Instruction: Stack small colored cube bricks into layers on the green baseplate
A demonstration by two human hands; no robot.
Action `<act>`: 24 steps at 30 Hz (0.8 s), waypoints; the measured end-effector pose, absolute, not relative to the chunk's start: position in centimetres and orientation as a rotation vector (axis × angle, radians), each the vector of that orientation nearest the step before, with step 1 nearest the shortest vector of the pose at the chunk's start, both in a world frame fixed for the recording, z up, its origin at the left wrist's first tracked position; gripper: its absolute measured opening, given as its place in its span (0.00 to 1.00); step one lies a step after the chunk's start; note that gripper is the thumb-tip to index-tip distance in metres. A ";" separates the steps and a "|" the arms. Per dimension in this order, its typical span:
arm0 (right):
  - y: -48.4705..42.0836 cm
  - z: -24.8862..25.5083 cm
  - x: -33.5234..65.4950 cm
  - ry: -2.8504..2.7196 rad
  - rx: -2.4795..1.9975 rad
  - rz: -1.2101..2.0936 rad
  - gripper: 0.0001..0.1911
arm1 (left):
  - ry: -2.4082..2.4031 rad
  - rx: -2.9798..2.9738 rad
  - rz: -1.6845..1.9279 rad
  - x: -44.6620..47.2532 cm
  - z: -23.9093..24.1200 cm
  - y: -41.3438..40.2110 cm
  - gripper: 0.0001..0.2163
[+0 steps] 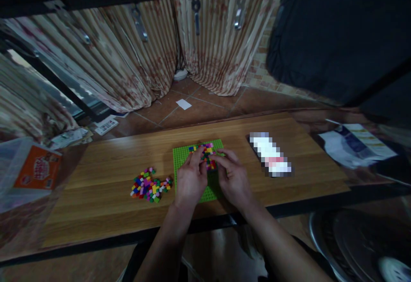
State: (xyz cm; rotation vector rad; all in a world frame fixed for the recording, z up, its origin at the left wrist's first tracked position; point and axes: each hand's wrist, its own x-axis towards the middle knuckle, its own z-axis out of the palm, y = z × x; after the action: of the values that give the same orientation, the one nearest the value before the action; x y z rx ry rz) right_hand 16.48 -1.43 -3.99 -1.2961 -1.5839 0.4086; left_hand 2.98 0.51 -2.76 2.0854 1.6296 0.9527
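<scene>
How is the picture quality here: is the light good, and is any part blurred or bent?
Head view: dim light; the green baseplate and both hands, left and right, are fairly sharp; the table edges bow with lens distortion; corners smear; one object is pixelated.

This looks like a room in a home. Long striped curtains [128, 59] with a faded flower print hang to a floor [199, 106] of reddish-brown tiles, where papers [72, 136] lie scattered. A low wooden table [105, 196] carries a toy building plate [184, 155] and loose coloured bricks [149, 184]. A clear plastic box [19, 170] stands at the left.
</scene>
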 end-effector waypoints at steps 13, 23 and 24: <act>-1.5 -4.4 16.1 -1.839 -1.444 0.219 0.20 | 1.601 2.066 0.960 2.8 -2.7 0.4 0.22; -2.1 -3.9 15.5 -1.905 -1.630 0.141 0.23 | 1.578 2.047 0.939 2.9 -2.4 0.2 0.21; -2.1 -3.9 15.5 -1.911 -1.643 0.127 0.23 | 1.573 2.048 0.942 2.9 -2.5 0.2 0.21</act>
State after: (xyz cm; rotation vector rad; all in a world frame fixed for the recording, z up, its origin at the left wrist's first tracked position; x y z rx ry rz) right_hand 15.47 -2.12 -3.86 -1.6431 -1.9112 0.1271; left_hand 2.93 0.17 -2.45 2.0480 1.5730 0.9425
